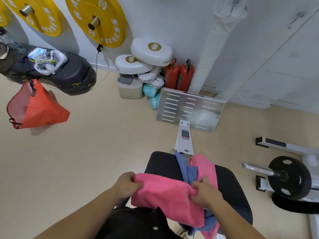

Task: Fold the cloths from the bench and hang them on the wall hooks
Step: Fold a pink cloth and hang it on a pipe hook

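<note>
Both hands, left hand (126, 184) and right hand (205, 191), pinch the bright pink terry cloth (165, 195) over the black padded bench (164, 163), mid-fold; next, bring corners together evenly.

Yellow weight plates (96, 19) on wall pegs carry white lettering, with "FITNESS" legible along their lower rims. Right of the plates, on the floor, stacked white boxing pads (151, 52) show "BOXING" on one edge and, below, "STRAIGHT" and "AGAINST THE". A small label (185, 134) on the white frame beyond the pads is too small to read.
</note>
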